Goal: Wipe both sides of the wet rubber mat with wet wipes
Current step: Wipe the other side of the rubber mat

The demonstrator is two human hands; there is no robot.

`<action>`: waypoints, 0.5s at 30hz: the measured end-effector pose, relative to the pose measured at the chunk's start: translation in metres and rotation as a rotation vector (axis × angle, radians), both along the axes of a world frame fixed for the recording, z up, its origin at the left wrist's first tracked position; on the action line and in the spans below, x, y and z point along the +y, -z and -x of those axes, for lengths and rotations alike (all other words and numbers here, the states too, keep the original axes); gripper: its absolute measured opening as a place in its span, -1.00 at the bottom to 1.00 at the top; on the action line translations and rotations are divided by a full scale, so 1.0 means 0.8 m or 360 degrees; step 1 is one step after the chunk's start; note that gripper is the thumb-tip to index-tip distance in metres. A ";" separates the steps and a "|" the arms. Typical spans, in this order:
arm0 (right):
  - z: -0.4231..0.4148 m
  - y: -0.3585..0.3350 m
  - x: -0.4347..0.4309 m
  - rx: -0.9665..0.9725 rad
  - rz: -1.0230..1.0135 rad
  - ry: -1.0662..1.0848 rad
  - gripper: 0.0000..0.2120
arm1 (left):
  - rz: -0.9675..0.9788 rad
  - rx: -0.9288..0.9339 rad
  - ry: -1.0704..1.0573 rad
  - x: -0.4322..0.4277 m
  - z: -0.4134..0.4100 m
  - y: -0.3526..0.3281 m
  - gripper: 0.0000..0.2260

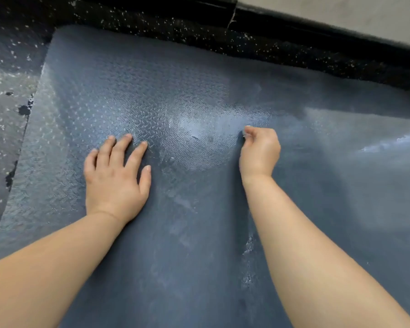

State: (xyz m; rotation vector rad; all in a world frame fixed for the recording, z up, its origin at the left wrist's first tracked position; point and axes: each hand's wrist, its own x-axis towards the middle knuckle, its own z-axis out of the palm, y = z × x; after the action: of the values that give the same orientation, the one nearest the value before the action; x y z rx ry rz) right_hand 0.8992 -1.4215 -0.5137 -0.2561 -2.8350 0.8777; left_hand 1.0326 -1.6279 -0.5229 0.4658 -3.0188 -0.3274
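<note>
Floor, room and mat, seen from the head camera. A black rubber floor point(10, 129) flecked with pale chips fills the left and far margins; beyond it a black skirting strip point(317, 29) runs along the foot of a grey wall point(341, 10) at upper right; the rubber mat point(199, 79), blue-grey with a fine raised pattern, lies flat on this floor and takes up most of the view; its far edge runs beside the skirting and roughly parallel to it, one rounded corner points to the upper left, and its left edge slants down toward the viewer; the right and near edges pass out of view, so the long axis cannot be told; pale wet sheen point(192, 129) marks the middle. The left hand point(115, 178) rests palm down on the mat, fingers straight and spread, holding nothing; the right hand point(259, 152) is on the mat nearby, its fingers curled under with the thumb against them; whether they pinch anything cannot be told.
</note>
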 end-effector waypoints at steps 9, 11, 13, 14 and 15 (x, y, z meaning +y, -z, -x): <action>-0.039 -0.020 -0.067 0.0245 0.0281 -0.0671 -0.89 | 0.0001 0.0098 -0.0020 0.000 -0.001 0.004 -0.49; 0.017 -0.025 -0.016 0.0213 0.0203 -0.0305 -0.87 | 0.0019 0.0103 -0.0019 0.000 -0.001 0.005 -0.50; 0.067 -0.025 0.030 0.0028 0.0220 0.0065 -0.80 | 0.0025 0.0114 -0.0018 0.000 -0.001 0.007 -0.50; 0.085 -0.023 0.045 -0.0090 0.0260 0.0206 -0.77 | 0.0029 0.0120 -0.0020 0.000 0.000 0.007 -0.50; 0.096 -0.017 0.051 -0.0131 0.0198 0.0254 -0.75 | 0.0035 0.0122 -0.0023 0.000 -0.001 0.007 -0.51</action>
State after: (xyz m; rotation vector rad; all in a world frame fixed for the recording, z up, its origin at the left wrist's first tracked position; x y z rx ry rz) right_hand 0.8227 -1.3805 -0.4998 -0.5388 -2.7886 1.0320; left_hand 1.0332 -1.6279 -0.5287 0.4621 -2.9403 -0.3039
